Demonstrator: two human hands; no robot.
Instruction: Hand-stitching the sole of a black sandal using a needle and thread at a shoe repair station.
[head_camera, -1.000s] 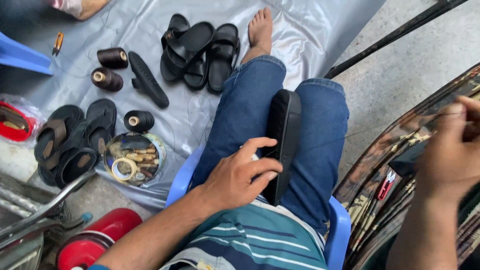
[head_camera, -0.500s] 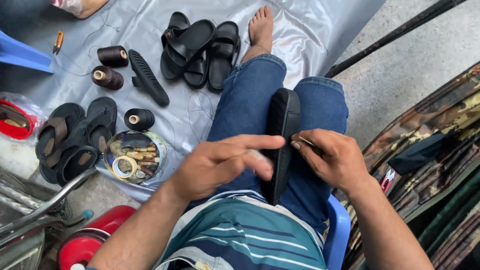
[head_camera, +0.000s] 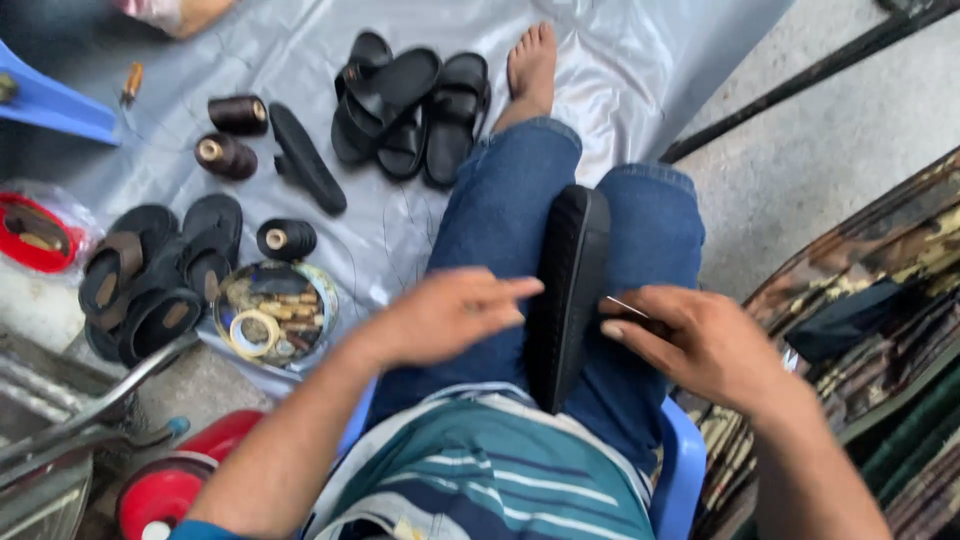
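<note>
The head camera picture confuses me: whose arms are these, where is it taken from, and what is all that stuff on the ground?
The camera sits on a seated person's head and looks down, so the arms are their own. A black sandal sole stands on edge between the knees. The left hand rests against it; the right hand pinches a thin needle at its side. On the grey sheet lie a pile of black sandals, dark thread spools, and a round tin of small bits.

Black sandals (head_camera: 400, 105), dark thread spools (head_camera: 238, 113), round tin (head_camera: 275, 312) on grey sheet (head_camera: 640, 70).
</note>
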